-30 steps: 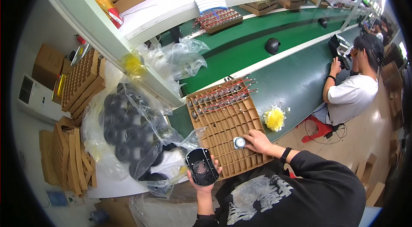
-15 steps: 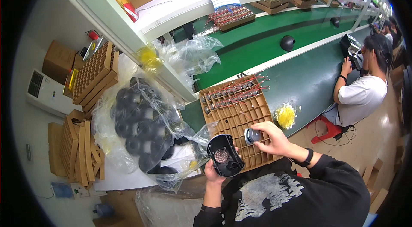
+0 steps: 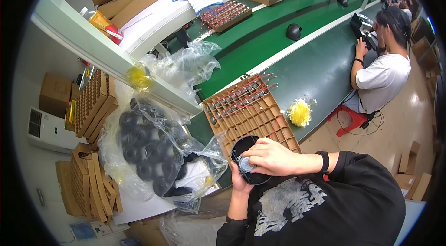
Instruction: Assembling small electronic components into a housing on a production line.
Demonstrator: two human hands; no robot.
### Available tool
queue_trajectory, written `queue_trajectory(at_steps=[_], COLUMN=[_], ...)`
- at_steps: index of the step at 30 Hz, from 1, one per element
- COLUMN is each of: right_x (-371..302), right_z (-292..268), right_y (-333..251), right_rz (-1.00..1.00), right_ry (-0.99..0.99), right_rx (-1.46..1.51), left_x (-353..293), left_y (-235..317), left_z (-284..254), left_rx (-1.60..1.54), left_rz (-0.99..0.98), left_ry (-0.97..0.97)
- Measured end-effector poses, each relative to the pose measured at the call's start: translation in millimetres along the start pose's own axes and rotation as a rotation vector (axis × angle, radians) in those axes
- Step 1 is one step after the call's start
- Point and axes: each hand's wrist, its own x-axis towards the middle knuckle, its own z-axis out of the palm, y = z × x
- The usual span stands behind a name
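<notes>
In front of my body, my left hand [image 3: 239, 182] grips a rounded black plastic housing [image 3: 239, 146] by its lower left edge, its hollow inside facing up. My right hand [image 3: 272, 157] reaches over that housing, fingers closed on a small round speaker [image 3: 246, 164] with a grey back. The speaker is down inside the housing's opening; whether it is seated cannot be seen under my fingers. Just beyond both hands lies a cardboard divider tray [image 3: 260, 118], its far rows holding several small round parts with red wires [image 3: 239, 98].
Left of the tray, a clear plastic bag [image 3: 153, 148] holds several black domed shells. Yellow strands [image 3: 299, 112] lie on the bench at right. A green conveyor [image 3: 260, 37] carries a black dome [image 3: 293, 32]. A co-worker [image 3: 383, 60] sits at far right. A white post [image 3: 116, 55] stands at left.
My right hand has brought the speaker from above the tray leftward into the black housing. The housing has turned slightly in my left hand, and the whole view has shifted.
</notes>
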Motion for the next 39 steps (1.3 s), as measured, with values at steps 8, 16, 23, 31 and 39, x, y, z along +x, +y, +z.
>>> queue_trajectory(at_steps=[8,16,23,31,39], right_x=[0.0,-3.3,-3.5,-1.7,-37.4], right_z=[0.7,-4.0,-12.7,-55.1,-40.8], right_y=[4.5,2.8,2.8,18.6,126.8], right_rz=[0.098,0.122,0.109,0.219,0.437], right_ry=[-0.125,-0.128,-0.098,-0.046,-0.427], right_rx=[-0.059,-0.066,-0.099,-0.203,0.217], left_x=[3.8,5.5,12.5,24.9,62.9], left_y=[-8.6,-11.8,-13.0,-15.3,-27.7], left_z=[-2.9,2.2,1.8,2.5,12.0], left_rx=[-0.092,-0.14,-0.129,0.096,0.047], left_rz=[0.008,-0.021,-0.032,-0.215,-0.431], left_ry=[-0.009,-0.016,0.003,-0.083,-0.214])
